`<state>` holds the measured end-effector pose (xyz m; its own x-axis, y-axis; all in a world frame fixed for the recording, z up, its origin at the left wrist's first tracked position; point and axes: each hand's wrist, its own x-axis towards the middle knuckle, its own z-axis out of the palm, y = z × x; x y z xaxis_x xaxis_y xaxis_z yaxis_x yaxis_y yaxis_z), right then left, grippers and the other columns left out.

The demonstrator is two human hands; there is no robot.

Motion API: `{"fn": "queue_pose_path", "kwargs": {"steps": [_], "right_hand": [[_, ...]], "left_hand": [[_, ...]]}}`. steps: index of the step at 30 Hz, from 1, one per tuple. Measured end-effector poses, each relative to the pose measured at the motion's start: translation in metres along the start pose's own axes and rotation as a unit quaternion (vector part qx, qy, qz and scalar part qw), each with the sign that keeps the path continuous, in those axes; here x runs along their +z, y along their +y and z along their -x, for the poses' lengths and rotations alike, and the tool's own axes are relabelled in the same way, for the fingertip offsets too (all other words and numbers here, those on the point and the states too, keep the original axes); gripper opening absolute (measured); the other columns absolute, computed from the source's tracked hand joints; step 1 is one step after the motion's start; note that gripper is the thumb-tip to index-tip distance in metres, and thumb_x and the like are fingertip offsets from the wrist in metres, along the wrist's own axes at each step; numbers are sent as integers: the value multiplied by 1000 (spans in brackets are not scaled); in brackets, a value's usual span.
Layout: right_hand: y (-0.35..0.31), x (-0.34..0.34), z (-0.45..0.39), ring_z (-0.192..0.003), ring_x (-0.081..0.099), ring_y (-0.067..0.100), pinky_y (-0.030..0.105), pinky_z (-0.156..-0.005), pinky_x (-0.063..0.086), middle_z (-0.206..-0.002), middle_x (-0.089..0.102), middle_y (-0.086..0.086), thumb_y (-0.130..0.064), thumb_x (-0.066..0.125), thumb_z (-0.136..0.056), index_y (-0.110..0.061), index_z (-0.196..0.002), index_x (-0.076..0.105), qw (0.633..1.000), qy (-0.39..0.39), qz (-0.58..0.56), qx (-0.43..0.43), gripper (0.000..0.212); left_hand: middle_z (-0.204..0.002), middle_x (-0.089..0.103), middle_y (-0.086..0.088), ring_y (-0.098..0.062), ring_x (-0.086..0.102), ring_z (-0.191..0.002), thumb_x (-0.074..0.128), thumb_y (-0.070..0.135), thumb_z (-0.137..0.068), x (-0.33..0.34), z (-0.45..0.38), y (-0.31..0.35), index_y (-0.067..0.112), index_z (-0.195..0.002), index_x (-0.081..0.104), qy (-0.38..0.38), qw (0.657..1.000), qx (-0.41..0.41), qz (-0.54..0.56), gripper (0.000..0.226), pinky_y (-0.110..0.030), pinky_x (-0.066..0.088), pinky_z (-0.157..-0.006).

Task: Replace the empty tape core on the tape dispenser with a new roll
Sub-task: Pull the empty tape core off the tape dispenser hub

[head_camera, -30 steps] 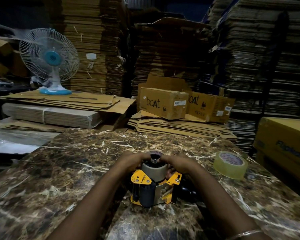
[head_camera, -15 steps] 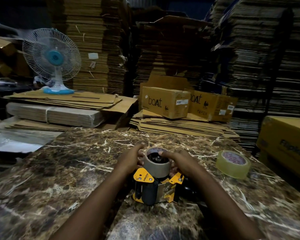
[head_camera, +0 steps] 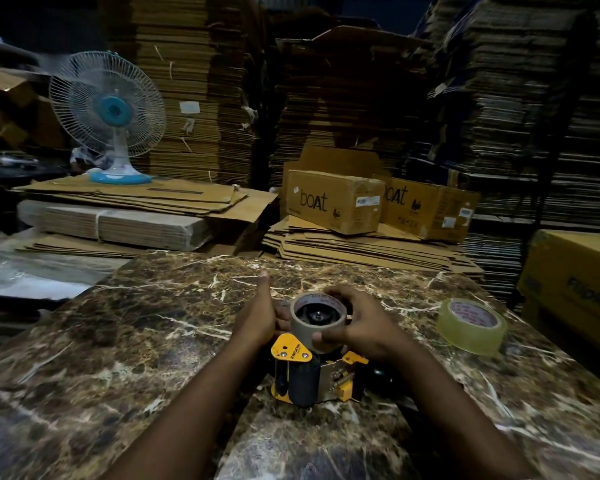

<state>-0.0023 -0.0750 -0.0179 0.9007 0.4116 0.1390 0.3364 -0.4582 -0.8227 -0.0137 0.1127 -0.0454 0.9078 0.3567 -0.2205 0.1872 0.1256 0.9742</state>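
Gripping the empty core [head_camera: 317, 322] from the right, our right hand [head_camera: 357, 322] holds it on the yellow dispenser [head_camera: 307, 375] mid-bench [head_camera: 153, 323]; our left hand [head_camera: 257, 317] lies flat and straight-fingered against the core's other side. A new clear roll [head_camera: 471, 325] lies well apart, rightward. Cartons [head_camera: 334, 206] and a fan [head_camera: 108, 112] stand beyond.

Dim, murky warehouse light (edges bowed, corners dark, slightly blurred)
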Motion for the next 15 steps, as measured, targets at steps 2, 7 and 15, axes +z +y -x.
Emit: {"fn": "queue_pose_path", "kwargs": {"steps": [2, 7, 15], "right_hand": [[1, 1, -1, -119, 61, 18, 41, -103, 53, -129, 63, -1, -21, 96, -60, -12, -142, 50, 1000, 14, 4, -4, 94], [1, 2, 3, -118, 59, 17, 34, -101, 52, -128, 62, -3, -20, 93, -66, -12, -142, 51, 999, 40, 1, -21, 87], [-3, 3, 3, -118, 54, 14, 31, -102, 48, -133, 60, 1, -16, 90, -71, -11, -146, 47, 998, 51, -7, -28, 87]], "left_hand": [[-68, 71, -16, -29, 65, -64, 22, 95, -66, 1, 1, 1, 3, -77, 68, 5, 1000, 4, -6, 104, -39, 49, -68], [-69, 70, -14, -31, 68, -72, 16, 90, -76, 5, 9, 7, 16, -95, 53, 8, 1000, 18, -16, 85, -41, 53, -72], [-82, 74, -17, -31, 72, -79, 15, 96, -67, 3, 16, 9, 21, -140, 46, -9, 1000, 10, -23, 110, -44, 58, -73]]}}
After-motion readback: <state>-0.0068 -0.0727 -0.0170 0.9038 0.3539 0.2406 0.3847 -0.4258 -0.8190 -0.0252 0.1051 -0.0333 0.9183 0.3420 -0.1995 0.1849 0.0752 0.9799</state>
